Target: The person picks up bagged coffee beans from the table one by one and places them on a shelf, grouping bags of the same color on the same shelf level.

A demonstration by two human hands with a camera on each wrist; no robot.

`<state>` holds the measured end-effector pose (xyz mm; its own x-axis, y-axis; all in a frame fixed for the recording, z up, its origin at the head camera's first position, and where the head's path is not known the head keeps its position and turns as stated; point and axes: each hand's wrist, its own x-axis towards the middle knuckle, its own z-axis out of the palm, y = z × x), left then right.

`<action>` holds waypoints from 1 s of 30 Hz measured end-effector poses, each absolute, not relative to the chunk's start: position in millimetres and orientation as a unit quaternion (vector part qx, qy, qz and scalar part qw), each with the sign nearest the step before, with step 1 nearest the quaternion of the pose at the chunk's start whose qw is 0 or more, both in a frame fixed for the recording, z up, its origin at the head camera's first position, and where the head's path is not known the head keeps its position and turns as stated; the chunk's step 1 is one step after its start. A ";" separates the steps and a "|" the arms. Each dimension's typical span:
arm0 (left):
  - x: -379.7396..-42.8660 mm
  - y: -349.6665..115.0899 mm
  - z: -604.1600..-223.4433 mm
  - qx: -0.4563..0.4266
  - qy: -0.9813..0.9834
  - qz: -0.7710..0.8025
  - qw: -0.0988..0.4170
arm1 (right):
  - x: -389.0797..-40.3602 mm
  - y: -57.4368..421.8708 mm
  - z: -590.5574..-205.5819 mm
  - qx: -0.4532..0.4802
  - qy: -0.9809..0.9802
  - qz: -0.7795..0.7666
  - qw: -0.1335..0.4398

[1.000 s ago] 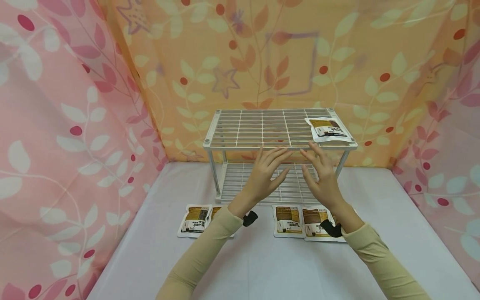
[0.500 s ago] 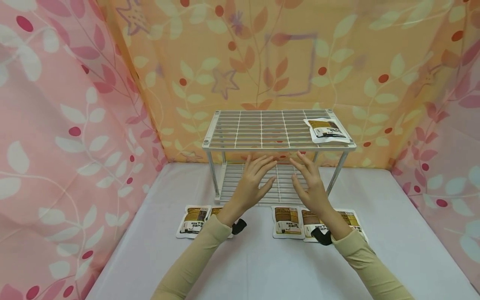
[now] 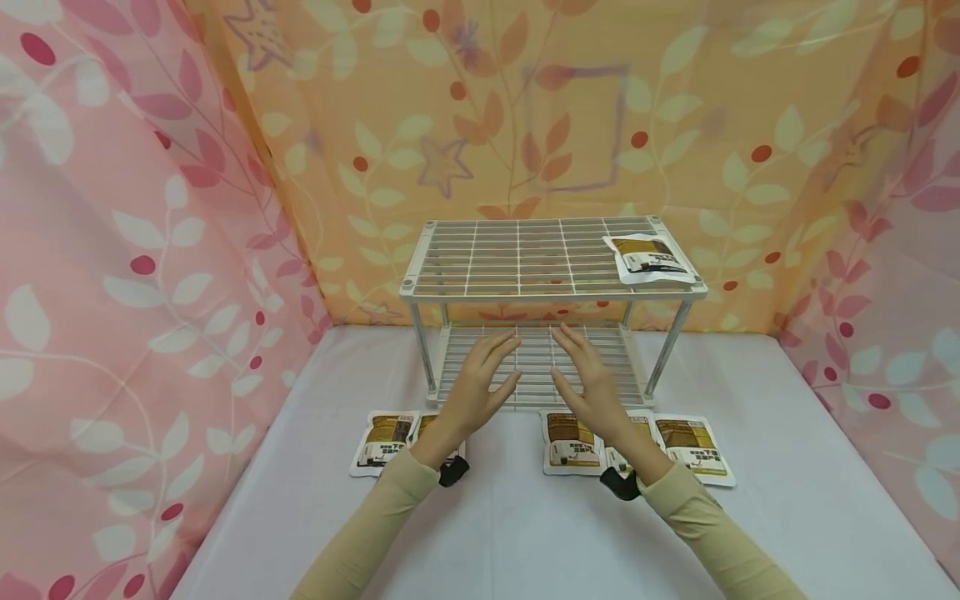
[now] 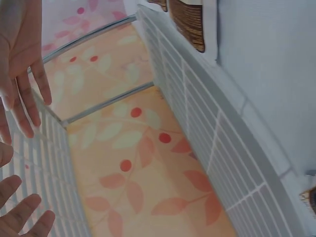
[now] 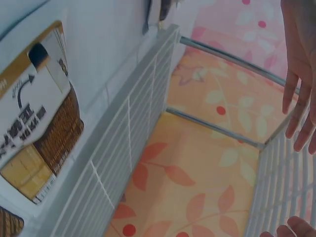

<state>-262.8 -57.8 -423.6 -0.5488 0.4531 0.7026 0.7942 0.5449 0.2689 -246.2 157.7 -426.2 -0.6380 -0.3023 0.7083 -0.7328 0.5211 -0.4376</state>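
Both hands hover in front of the shelf rack, palms partly facing each other and fingers extended, nothing in either. In the head view my left hand point(image 3: 474, 385) is on the left and my right hand point(image 3: 592, 390) on the right, with a gap between them. The white two-tier wire rack point(image 3: 517, 296) stands behind them. One white-and-brown food pouch point(image 3: 651, 258) lies on its top tier at the right end. Below my left hand are two more pouches point(image 3: 386, 442), partly hidden by the wrist. Under my right forearm three pouches point(image 3: 693, 450) lie in a row.
A white cloth point(image 3: 495, 533) covers the table. Patterned curtains surround it, an orange one point(image 3: 375, 100) behind and pink ones at the sides. The rack's lower tier point(image 3: 536, 375) sits close over the table, and metal posts point(image 3: 667, 350) stand at its corners.
Both hands have drawn back and down from the top tier's front edge, shifting left in the view. They stay empty, and the pouches stay where they were.
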 end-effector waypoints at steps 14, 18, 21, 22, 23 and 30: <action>-253.3 -91.0 -453.3 -0.308 -0.876 -0.292 0.228 | -243.6 131.1 -458.4 0.316 -0.837 0.389 0.219; -251.3 -102.8 -460.9 -0.283 -0.891 -0.292 0.203 | -242.5 124.1 -465.8 0.308 -0.839 0.403 0.197; -250.5 -111.2 -466.8 -0.271 -0.897 -0.292 0.192 | -241.3 118.1 -471.6 0.306 -0.836 0.418 0.179; -250.0 -113.8 -468.3 -0.270 -0.897 -0.294 0.191 | -240.7 116.0 -473.7 0.304 -0.837 0.421 0.173; -249.4 -116.4 -469.9 -0.270 -0.897 -0.295 0.190 | -240.3 114.1 -476.0 0.304 -0.837 0.423 0.166; -243.0 -132.3 -479.3 -0.262 -0.901 -0.296 0.177 | -238.6 101.9 -488.4 0.306 -0.841 0.426 0.133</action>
<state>-243.0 -132.3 -479.3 -0.8000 0.3681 0.4737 0.5772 0.6879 0.4401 -238.6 101.9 -488.4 -0.7775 -0.4005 0.4849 -0.6278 0.4496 -0.6353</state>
